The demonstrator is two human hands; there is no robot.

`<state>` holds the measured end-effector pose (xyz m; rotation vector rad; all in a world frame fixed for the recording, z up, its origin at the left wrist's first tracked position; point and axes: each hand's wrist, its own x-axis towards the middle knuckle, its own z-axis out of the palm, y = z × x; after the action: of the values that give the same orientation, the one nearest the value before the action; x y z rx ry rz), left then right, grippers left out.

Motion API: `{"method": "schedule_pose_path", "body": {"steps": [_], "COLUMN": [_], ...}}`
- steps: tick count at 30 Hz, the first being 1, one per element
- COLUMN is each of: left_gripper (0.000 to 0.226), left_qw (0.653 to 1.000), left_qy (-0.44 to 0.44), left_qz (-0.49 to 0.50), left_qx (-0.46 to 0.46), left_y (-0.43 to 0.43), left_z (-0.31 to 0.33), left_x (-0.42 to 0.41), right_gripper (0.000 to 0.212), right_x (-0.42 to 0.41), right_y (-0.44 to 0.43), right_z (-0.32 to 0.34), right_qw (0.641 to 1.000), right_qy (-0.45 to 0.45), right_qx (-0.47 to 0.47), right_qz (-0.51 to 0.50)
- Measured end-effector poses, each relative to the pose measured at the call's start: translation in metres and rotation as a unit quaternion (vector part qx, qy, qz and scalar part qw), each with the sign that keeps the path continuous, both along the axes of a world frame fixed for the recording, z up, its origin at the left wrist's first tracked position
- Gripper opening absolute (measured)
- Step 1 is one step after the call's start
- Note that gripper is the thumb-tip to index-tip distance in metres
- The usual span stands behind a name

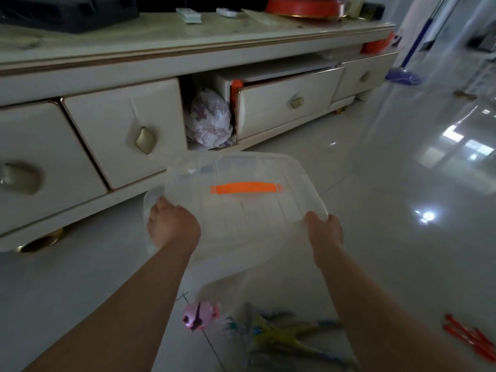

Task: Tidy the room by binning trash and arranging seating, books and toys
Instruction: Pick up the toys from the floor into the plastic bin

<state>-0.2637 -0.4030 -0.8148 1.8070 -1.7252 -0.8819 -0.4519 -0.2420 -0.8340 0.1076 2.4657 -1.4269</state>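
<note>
left grip [173, 226], right grip [326, 232]: both clasping near rim of clear lidded box [241, 210]; risk: plastic slips, lands on pink toy [201, 315].

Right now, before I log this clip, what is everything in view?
storage lid: 1, clear with orange handle, held up
TV cabinet: 1, cream, behind the lid
drawer: 1, cream, ajar, cabinet's right half
patterned bundle: 1, white-purple, cabinet's open bay
remote controls: 2, pale, cabinet top
basin: 1, red, cabinet top
mop: 1, blue, far right
small toy: 1, pink, floor below the lid
large toy: 1, yellow-green, floor right of the pink one
sticks: several, red, floor lower right
left hand, right hand: 2, bare, gripping the lid's near edge
</note>
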Motion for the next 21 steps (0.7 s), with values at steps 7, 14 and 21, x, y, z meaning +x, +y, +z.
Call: {"method": "schedule_pose_path", "body": {"steps": [7,14,21], "left_gripper": [0.056,0.031,0.018], "left_qw": [0.944,0.863,0.834], "left_qy": [0.296,0.412,0.366], "left_qz": [-0.131,-0.202,-0.29], "left_qx": [0.057,0.211,0.294], "left_y": [0.049,0.133,0.181], "left_z": [0.033,0.023,-0.022], "left_x": [-0.079,-0.161,-0.196], "right_gripper": [0.004,0.024,0.013], "right_x": [-0.042,-0.084,-0.109], "right_y": [0.1,0.201,0.256], "right_z": [0.015,0.014,-0.039], "right_qw": [0.963,0.92,0.978], "right_qy": [-0.155,-0.143,-0.121], "right_qx": [-0.196,-0.244,-0.093], "right_qz": [-0.102,-0.272,-0.141]}}
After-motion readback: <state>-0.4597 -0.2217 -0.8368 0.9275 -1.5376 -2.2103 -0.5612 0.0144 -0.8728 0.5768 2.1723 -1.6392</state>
